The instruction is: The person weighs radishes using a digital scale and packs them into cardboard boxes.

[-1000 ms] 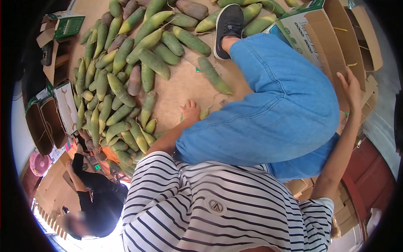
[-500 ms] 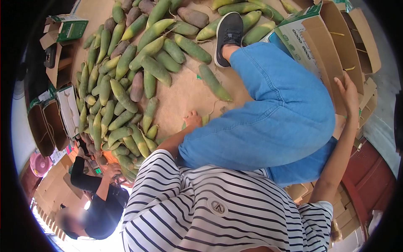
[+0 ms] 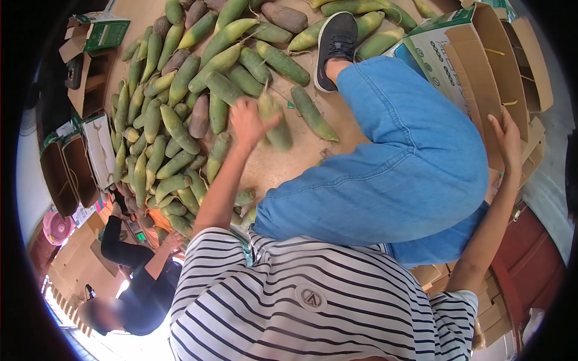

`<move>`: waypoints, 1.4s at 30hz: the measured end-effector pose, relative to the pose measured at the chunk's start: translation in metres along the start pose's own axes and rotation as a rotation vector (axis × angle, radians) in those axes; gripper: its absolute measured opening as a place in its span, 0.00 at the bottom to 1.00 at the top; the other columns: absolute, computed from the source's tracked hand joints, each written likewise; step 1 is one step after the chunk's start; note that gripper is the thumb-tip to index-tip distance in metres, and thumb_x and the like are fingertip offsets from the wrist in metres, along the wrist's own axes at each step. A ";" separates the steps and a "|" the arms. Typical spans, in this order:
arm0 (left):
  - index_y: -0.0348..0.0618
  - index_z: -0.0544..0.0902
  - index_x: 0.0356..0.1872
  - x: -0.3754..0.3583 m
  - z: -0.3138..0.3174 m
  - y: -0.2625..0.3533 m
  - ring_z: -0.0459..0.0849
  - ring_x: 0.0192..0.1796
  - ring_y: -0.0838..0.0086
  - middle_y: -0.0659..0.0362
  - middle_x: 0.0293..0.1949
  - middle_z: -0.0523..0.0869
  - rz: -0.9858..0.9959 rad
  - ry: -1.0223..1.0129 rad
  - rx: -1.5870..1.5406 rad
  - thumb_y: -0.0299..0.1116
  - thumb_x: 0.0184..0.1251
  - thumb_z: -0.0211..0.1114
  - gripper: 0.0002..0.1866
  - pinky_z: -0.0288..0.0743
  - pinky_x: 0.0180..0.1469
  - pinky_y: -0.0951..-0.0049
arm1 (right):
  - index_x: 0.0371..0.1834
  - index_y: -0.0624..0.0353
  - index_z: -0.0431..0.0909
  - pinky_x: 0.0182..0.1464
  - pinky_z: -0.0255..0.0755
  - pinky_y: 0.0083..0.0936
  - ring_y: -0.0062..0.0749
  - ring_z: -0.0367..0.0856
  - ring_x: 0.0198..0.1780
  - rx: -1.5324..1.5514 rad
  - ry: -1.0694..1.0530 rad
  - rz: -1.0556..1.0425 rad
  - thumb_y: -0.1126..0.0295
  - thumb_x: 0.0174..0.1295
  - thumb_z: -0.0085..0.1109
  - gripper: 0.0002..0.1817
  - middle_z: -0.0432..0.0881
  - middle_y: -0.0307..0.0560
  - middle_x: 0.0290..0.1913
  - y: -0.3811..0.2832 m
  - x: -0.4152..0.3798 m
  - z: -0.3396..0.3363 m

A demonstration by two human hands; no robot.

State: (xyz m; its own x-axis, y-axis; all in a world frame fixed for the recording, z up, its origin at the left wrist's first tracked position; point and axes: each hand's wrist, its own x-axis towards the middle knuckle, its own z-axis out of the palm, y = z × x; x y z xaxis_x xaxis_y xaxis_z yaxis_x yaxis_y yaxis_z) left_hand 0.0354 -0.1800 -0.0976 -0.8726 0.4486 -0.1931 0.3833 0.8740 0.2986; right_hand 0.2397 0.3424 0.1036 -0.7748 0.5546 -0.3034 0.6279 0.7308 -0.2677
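My left hand (image 3: 248,124) is over the vegetables, thumb stretched out and the other fingers slightly bent. Its thumb reaches across a motion-blurred green radish (image 3: 276,127), which is not enclosed by the fingers. Left of the hand lies a large pile of green radishes (image 3: 176,130), some of them darker. One radish (image 3: 313,113) lies apart near my shoe. At the right, my right hand (image 3: 509,139) holds the edge of an open cardboard box (image 3: 478,78), its thumb apart from the other fingers.
My bent leg (image 3: 385,156) in blue trousers and a dark shoe (image 3: 336,48) cross the brown surface (image 3: 265,171). More open boxes (image 3: 75,174) stand at the left. A person in dark clothes (image 3: 150,295) is at the lower left, hands near the pile.
My left hand has moved up and away from my leg, towards the pile. A blurred radish now shows beside it. My right hand has shifted slightly along the box edge.
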 end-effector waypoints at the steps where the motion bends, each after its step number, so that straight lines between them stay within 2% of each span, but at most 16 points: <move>1: 0.34 0.79 0.36 0.024 -0.008 0.002 0.69 0.51 0.52 0.46 0.48 0.72 0.046 0.101 0.016 0.55 0.41 0.73 0.32 0.67 0.52 0.58 | 0.59 0.63 0.69 0.51 0.71 0.31 0.42 0.80 0.49 0.001 0.002 -0.001 0.62 0.65 0.55 0.23 0.81 0.57 0.47 0.000 0.000 0.000; 5: 0.40 0.78 0.31 0.079 -0.054 0.048 0.71 0.48 0.53 0.47 0.44 0.73 0.269 0.643 0.184 0.47 0.45 0.71 0.21 0.67 0.49 0.57 | 0.60 0.63 0.69 0.51 0.71 0.31 0.42 0.81 0.48 -0.044 0.031 0.002 0.61 0.65 0.55 0.24 0.81 0.58 0.47 -0.012 -0.005 -0.003; 7: 0.42 0.76 0.27 0.061 -0.045 0.079 0.74 0.43 0.56 0.50 0.36 0.75 0.474 0.359 -0.045 0.38 0.46 0.69 0.13 0.69 0.44 0.57 | 0.60 0.65 0.69 0.53 0.69 0.28 0.37 0.79 0.50 -0.035 0.000 0.063 0.62 0.65 0.56 0.24 0.81 0.56 0.48 -0.012 -0.005 -0.004; 9: 0.42 0.78 0.35 0.022 0.022 0.084 0.77 0.42 0.58 0.52 0.36 0.78 0.794 -0.157 -0.039 0.34 0.47 0.65 0.13 0.72 0.43 0.63 | 0.60 0.66 0.69 0.54 0.68 0.27 0.35 0.78 0.51 -0.017 -0.020 0.074 0.62 0.65 0.56 0.24 0.80 0.54 0.49 -0.009 -0.001 -0.002; 10: 0.43 0.79 0.35 -0.006 0.045 0.090 0.79 0.40 0.61 0.54 0.34 0.78 1.005 -0.239 -0.132 0.33 0.49 0.61 0.11 0.74 0.42 0.66 | 0.60 0.66 0.68 0.54 0.68 0.27 0.35 0.78 0.51 -0.008 -0.026 0.060 0.62 0.65 0.56 0.24 0.80 0.54 0.49 -0.004 0.000 -0.001; 11: 0.44 0.80 0.34 -0.034 0.075 0.095 0.79 0.40 0.61 0.55 0.36 0.80 1.052 -0.524 -0.097 0.35 0.51 0.59 0.10 0.74 0.45 0.64 | 0.60 0.66 0.68 0.54 0.68 0.27 0.35 0.78 0.51 -0.001 -0.031 0.046 0.62 0.65 0.56 0.24 0.80 0.54 0.50 0.000 0.000 -0.001; 13: 0.45 0.80 0.36 -0.070 0.106 0.089 0.80 0.44 0.63 0.57 0.37 0.81 0.749 -0.823 -0.678 0.37 0.53 0.58 0.12 0.73 0.47 0.62 | 0.60 0.64 0.69 0.51 0.70 0.30 0.40 0.80 0.48 -0.014 0.009 0.026 0.61 0.65 0.56 0.24 0.81 0.57 0.47 -0.001 -0.002 0.002; 14: 0.45 0.80 0.37 -0.078 0.118 0.087 0.79 0.44 0.63 0.57 0.37 0.81 0.688 -0.863 -0.822 0.37 0.54 0.58 0.12 0.72 0.48 0.62 | 0.60 0.63 0.69 0.49 0.71 0.31 0.42 0.82 0.46 -0.022 0.027 0.016 0.61 0.64 0.56 0.24 0.82 0.59 0.45 -0.003 -0.003 0.002; 17: 0.46 0.79 0.40 -0.086 0.136 0.079 0.79 0.45 0.63 0.57 0.39 0.81 0.880 -0.863 -0.753 0.38 0.55 0.56 0.13 0.71 0.50 0.61 | 0.59 0.63 0.69 0.49 0.71 0.31 0.43 0.82 0.45 -0.015 0.047 -0.032 0.61 0.65 0.55 0.24 0.82 0.58 0.45 -0.007 -0.004 0.002; 19: 0.47 0.79 0.41 -0.088 0.142 0.076 0.78 0.46 0.63 0.57 0.40 0.81 0.957 -0.855 -0.726 0.38 0.56 0.56 0.14 0.70 0.51 0.60 | 0.59 0.63 0.69 0.49 0.71 0.31 0.43 0.81 0.46 0.010 0.032 0.009 0.61 0.65 0.55 0.24 0.82 0.58 0.45 -0.006 -0.003 0.002; 28: 0.49 0.77 0.48 -0.090 0.174 0.062 0.76 0.50 0.63 0.56 0.44 0.80 1.207 -0.719 -0.715 0.40 0.59 0.52 0.17 0.65 0.56 0.56 | 0.59 0.64 0.69 0.48 0.71 0.34 0.49 0.80 0.46 -0.091 0.074 -0.005 0.59 0.64 0.56 0.25 0.81 0.61 0.44 -0.005 -0.005 0.001; 31: 0.50 0.77 0.50 -0.095 0.178 0.044 0.75 0.51 0.63 0.56 0.46 0.80 1.323 -0.551 -0.613 0.40 0.61 0.51 0.18 0.63 0.58 0.55 | 0.59 0.66 0.69 0.49 0.71 0.34 0.50 0.80 0.48 -0.076 0.047 -0.002 0.58 0.63 0.56 0.27 0.80 0.62 0.45 -0.012 -0.005 -0.003; 34: 0.51 0.76 0.53 -0.101 0.168 0.031 0.74 0.53 0.63 0.56 0.47 0.80 1.406 -0.451 -0.350 0.41 0.62 0.50 0.19 0.62 0.59 0.54 | 0.60 0.67 0.69 0.51 0.71 0.35 0.52 0.79 0.50 -0.103 0.035 0.008 0.58 0.63 0.56 0.28 0.80 0.63 0.47 -0.005 -0.003 0.000; 37: 0.53 0.78 0.51 -0.101 0.142 0.032 0.70 0.58 0.63 0.59 0.49 0.78 1.397 -0.732 0.381 0.40 0.62 0.51 0.17 0.57 0.62 0.53 | 0.60 0.67 0.69 0.53 0.70 0.35 0.53 0.78 0.52 -0.134 0.047 0.019 0.57 0.63 0.56 0.28 0.79 0.64 0.49 -0.004 -0.003 0.000; 40: 0.51 0.79 0.48 -0.110 0.154 -0.003 0.71 0.57 0.61 0.58 0.49 0.79 1.386 -0.370 0.628 0.38 0.61 0.54 0.15 0.58 0.61 0.55 | 0.60 0.67 0.69 0.54 0.69 0.36 0.53 0.77 0.53 -0.148 0.071 -0.012 0.57 0.63 0.56 0.28 0.79 0.64 0.50 -0.004 -0.002 0.000; 42: 0.50 0.80 0.45 -0.103 0.140 0.000 0.73 0.55 0.62 0.58 0.49 0.79 1.117 -0.743 0.523 0.37 0.60 0.56 0.13 0.61 0.59 0.54 | 0.60 0.67 0.69 0.54 0.69 0.36 0.53 0.77 0.54 -0.164 0.063 -0.009 0.57 0.62 0.56 0.28 0.79 0.63 0.50 -0.005 -0.006 0.000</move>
State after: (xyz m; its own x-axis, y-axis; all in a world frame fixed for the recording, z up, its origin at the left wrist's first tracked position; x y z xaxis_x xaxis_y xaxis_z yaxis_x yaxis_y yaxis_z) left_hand 0.1678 -0.2005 -0.2083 0.2472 0.7812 -0.5733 0.9558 -0.0993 0.2768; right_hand 0.2411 0.3356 0.1068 -0.7865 0.5679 -0.2428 0.6047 0.7879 -0.1160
